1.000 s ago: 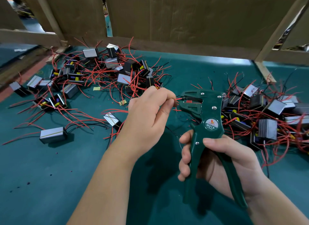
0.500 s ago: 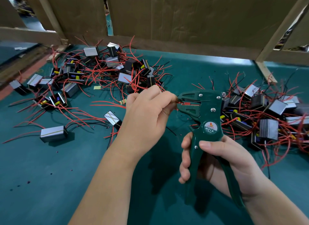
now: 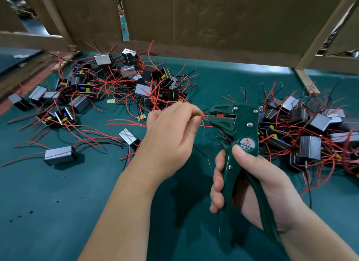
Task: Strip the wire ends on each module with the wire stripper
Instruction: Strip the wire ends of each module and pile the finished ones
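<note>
Since half a second ago, the left hand (image 3: 171, 132) drew slightly back from the dark green wire stripper (image 3: 237, 122) at frame centre. It pinches a thin red wire (image 3: 204, 116) toward the stripper's jaws. Right hand (image 3: 258, 183) grips the handles above the teal table (image 3: 58, 202).

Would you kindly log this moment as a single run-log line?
left hand pinches red wire | right hand grips wire stripper | wire end at stripper mouth

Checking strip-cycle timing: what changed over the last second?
The left hand, pinching the red wire, closed up to the mouth of the wire stripper, then drew back slightly left, so a short run of wire now shows between them. Nothing taken up or let go. The right hand still grips the handles; the module piles lie unchanged.
</note>
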`<act>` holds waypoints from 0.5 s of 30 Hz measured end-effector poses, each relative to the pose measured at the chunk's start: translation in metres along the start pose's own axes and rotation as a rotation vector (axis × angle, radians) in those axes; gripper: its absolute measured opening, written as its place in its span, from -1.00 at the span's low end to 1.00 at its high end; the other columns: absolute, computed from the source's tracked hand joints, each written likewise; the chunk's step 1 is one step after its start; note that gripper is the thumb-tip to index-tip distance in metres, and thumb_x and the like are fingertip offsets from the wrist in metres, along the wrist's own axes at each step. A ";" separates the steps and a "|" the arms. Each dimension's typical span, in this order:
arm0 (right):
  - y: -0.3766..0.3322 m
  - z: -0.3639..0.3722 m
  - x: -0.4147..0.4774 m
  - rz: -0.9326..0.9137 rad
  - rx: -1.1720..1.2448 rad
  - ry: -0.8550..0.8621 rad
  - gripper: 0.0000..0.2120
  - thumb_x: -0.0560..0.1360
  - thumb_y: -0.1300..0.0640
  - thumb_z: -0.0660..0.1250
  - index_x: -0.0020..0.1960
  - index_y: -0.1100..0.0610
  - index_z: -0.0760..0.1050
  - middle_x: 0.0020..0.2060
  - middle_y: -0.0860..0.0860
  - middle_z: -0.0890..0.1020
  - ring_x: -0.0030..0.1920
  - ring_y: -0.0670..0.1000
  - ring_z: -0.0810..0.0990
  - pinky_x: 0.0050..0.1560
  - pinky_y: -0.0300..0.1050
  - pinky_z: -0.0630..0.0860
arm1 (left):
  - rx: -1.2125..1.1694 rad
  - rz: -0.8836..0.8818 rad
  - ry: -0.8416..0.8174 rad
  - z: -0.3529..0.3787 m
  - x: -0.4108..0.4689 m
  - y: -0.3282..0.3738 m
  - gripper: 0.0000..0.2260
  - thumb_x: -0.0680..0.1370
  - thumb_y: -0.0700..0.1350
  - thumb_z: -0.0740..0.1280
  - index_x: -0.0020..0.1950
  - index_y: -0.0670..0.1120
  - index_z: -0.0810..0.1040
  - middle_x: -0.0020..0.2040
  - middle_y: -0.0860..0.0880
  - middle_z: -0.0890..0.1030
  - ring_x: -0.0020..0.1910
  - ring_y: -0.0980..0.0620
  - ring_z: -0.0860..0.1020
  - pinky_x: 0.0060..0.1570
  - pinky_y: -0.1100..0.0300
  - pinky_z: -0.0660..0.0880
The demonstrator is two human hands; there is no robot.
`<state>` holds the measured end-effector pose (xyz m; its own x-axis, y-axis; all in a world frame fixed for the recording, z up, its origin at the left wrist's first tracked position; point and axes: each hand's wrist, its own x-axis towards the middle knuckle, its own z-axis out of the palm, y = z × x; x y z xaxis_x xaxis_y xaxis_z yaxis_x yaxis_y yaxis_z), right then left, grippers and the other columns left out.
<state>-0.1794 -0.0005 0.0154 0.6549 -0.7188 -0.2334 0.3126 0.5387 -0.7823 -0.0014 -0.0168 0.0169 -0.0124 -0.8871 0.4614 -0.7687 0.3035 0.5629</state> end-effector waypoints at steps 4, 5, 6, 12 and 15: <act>0.002 0.003 0.003 0.060 -0.017 0.215 -0.59 0.26 -0.13 0.53 -0.31 0.19 0.47 -0.48 0.17 0.40 -0.60 0.07 0.37 -0.51 -0.11 0.41 | 0.112 -0.082 -0.300 0.004 -0.001 -0.007 -0.73 0.64 0.01 0.09 -0.14 0.03 0.52 -0.40 0.17 0.46 -0.28 0.20 0.43 -0.01 0.16 0.25; 0.002 0.002 0.004 0.064 -0.026 0.226 -0.60 0.28 -0.11 0.52 -0.32 0.19 0.45 -0.49 0.16 0.38 -0.62 0.06 0.34 -0.52 -0.14 0.38 | 0.097 -0.100 -0.336 0.004 -0.002 -0.009 -0.73 0.64 0.00 0.11 -0.19 0.03 0.51 -0.46 0.16 0.46 -0.35 0.22 0.43 -0.11 0.24 0.25; 0.001 0.002 0.004 0.060 -0.021 0.205 -0.59 0.27 -0.13 0.51 -0.32 0.19 0.46 -0.49 0.15 0.39 -0.62 0.06 0.35 -0.52 -0.13 0.39 | 0.070 -0.108 -0.339 0.003 -0.001 -0.010 -0.72 0.64 -0.01 0.12 -0.22 0.03 0.49 -0.45 0.22 0.48 -0.39 0.25 0.41 -0.20 0.33 0.22; -0.012 -0.005 0.008 -0.092 0.244 0.146 -0.70 0.23 0.02 0.37 -0.18 0.23 0.59 -0.31 0.20 0.54 -0.34 0.19 0.55 -0.27 0.12 0.58 | -0.236 -0.223 -0.203 -0.006 0.001 -0.014 -0.73 0.65 -0.05 0.10 -0.23 0.03 0.43 -0.43 0.28 0.44 -0.39 0.26 0.38 -0.35 0.40 0.26; -0.015 -0.010 0.007 -0.033 0.243 0.169 -0.72 0.18 0.08 0.37 -0.21 0.25 0.60 -0.32 0.21 0.53 -0.35 0.19 0.55 -0.29 0.12 0.59 | -0.362 -0.262 -0.167 -0.007 0.001 -0.012 -0.76 0.66 -0.09 0.10 -0.16 -0.01 0.44 -0.52 0.17 0.34 -0.50 0.19 0.28 -0.44 0.36 0.22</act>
<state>-0.1866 -0.0182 0.0195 0.5237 -0.7899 -0.3189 0.5006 0.5883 -0.6351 0.0121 -0.0187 0.0159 0.0264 -0.9847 0.1721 -0.4876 0.1376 0.8621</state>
